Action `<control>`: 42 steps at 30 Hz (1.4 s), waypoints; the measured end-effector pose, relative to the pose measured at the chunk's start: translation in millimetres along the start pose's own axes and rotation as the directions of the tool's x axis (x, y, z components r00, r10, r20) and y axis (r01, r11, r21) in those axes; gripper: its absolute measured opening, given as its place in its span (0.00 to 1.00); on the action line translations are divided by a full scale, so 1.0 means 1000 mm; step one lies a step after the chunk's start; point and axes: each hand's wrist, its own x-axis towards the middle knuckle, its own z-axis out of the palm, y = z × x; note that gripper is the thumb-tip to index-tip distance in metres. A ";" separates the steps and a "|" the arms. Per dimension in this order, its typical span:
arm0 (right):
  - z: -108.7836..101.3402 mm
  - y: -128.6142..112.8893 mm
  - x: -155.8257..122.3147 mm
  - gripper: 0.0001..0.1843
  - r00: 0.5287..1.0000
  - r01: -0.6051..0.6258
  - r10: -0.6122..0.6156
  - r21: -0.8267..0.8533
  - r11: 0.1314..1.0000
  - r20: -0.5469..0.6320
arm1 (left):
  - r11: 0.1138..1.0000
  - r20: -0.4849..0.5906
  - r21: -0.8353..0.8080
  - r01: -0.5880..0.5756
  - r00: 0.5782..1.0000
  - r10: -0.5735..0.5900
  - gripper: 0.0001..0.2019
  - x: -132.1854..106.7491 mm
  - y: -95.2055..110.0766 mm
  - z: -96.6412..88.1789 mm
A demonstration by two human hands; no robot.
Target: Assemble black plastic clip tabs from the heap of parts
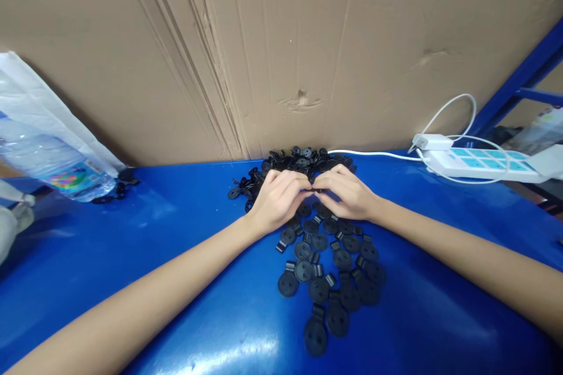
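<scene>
Black plastic two-holed discs [319, 290], each with a slotted rectangular tab, lie in a loose band on a blue table [189, 205], heaped beyond the hands and spread toward the viewer. Left hand [278, 199] and right hand [345, 192] meet centrally, fingers curled, both pinching one black piece [317, 190] between their fingertips [304, 187].

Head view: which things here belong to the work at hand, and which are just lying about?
Work: left hand, right hand, the black plastic piece pinched between them, the pile of black round plastic tabs.
Lying about: water bottle, white power strip, white charger, cardboard sheet.
</scene>
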 end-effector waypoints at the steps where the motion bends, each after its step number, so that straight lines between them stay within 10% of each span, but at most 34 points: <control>1: -0.006 0.001 0.004 0.06 0.996 -0.034 0.033 0.011 0.999 0.086 | 1.000 0.011 0.006 0.015 1.000 -0.015 0.04 0.000 0.000 0.000; 5: -0.038 -0.001 0.023 0.04 0.842 -0.229 0.214 -0.030 0.973 0.496 | 0.998 0.034 -0.031 0.062 0.998 -0.061 0.07 0.000 0.001 -0.001; 12: -0.065 -0.006 0.029 0.06 0.488 -0.484 0.421 -0.164 0.860 0.765 | 0.993 0.029 -0.103 0.063 0.998 -0.061 0.06 0.001 0.001 -0.003; 21: -0.060 0.017 0.023 0.18 0.316 -0.726 0.454 -0.096 0.681 0.833 | 0.995 0.029 -0.097 0.015 0.999 -0.012 0.05 0.002 0.001 -0.004; 25: -0.065 0.023 0.024 0.09 0.380 -0.719 0.474 -0.069 0.691 0.795 | 0.995 0.037 -0.101 0.014 0.999 -0.010 0.05 0.002 0.002 -0.005; 32: -0.058 0.030 0.024 0.12 0.684 -0.565 0.429 0.056 0.823 0.591 | 0.993 0.068 -0.108 0.045 0.997 -0.038 0.05 0.002 0.002 -0.005; 42: -0.037 0.019 0.020 0.13 0.657 -0.552 0.365 0.091 0.829 0.659 | 0.994 0.070 -0.107 0.037 0.997 -0.030 0.05 0.002 0.002 -0.005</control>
